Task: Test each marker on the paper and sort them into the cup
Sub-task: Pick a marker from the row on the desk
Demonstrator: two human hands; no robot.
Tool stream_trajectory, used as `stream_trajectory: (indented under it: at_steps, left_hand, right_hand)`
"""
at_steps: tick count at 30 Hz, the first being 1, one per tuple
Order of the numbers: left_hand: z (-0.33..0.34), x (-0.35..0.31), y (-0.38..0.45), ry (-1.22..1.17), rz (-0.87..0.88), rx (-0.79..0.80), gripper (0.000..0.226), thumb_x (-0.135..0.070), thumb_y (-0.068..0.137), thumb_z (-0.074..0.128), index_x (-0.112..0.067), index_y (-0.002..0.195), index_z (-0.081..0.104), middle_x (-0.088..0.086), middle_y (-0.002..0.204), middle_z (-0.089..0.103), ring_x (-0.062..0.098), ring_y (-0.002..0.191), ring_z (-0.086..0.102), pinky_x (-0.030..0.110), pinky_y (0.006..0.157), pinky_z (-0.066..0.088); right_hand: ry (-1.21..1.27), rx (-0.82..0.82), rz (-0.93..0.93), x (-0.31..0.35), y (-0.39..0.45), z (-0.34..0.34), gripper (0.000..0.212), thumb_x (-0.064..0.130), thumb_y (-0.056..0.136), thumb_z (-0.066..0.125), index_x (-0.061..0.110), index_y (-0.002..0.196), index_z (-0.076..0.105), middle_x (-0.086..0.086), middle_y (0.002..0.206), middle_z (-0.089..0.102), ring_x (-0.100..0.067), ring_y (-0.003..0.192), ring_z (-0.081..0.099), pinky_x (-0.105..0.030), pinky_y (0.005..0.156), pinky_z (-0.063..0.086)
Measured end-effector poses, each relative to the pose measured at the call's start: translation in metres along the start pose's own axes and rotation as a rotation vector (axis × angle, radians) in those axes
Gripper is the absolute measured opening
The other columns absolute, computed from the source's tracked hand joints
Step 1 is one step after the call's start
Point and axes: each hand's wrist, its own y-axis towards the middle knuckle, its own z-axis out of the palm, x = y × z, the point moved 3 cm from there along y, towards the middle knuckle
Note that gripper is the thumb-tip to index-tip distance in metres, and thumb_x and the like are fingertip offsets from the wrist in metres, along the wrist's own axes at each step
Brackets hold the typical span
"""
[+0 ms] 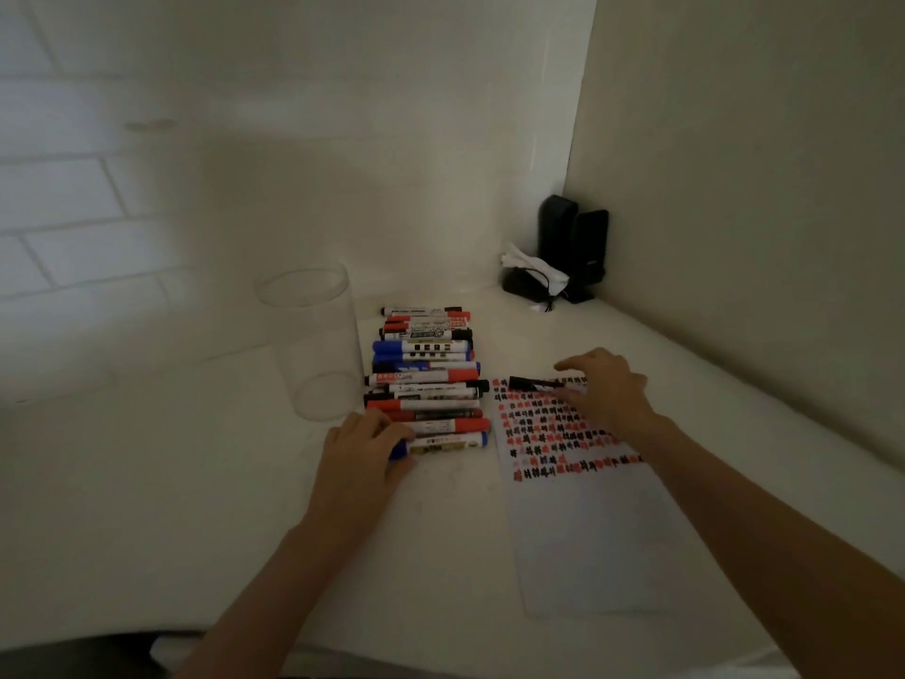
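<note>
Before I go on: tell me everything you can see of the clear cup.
The clear cup is a tall, straight-sided cylinder, transparent like plastic or glass. It stands upright on the white table, open end up, nothing visible inside. It is just left of the row of markers, beyond the left hand. Neither hand touches it.

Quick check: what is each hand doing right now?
Left hand: grips the blue-capped end of the nearest marker in the row.
Right hand: fingers rest on the black-capped marker lying on the paper; grip unclear.

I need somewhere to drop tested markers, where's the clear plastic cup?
The clear plastic cup stands left of the row of markers, beyond the left hand.
</note>
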Motion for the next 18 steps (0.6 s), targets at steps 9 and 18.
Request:
stream_trajectory:
  at_steps: [9,18]
  left_hand:
    - [-0.002,-0.016,0.000,0.042,-0.034,0.093,0.023,-0.022,0.080,0.073,-0.013,0.099,0.065,0.007,0.103,0.064,0.028,0.093,0.061,0.037,0.076,0.042]
    - [-0.020,-0.064,-0.007,-0.472,0.036,0.131,0.025,-0.020,0.093,0.057,-0.018,0.119,0.056,-0.006,0.116,0.055,0.004,0.103,0.051,0.007,0.088,0.038]
  right_hand:
    - [0.469,0.053,-0.135,0.054,-0.106,-0.016,0.012,0.031,0.090,0.063,0.026,0.096,0.072,0.014,0.084,0.069,0.006,0.063,0.061,-0.007,0.059,0.044]
    - [1.242,0.360,0.266,0.086,-0.157,-0.006,0.037,0.046,0.089,0.059,0.012,0.100,0.067,-0.002,0.079,0.067,-0.011,0.062,0.052,-0.021,0.054,0.043]
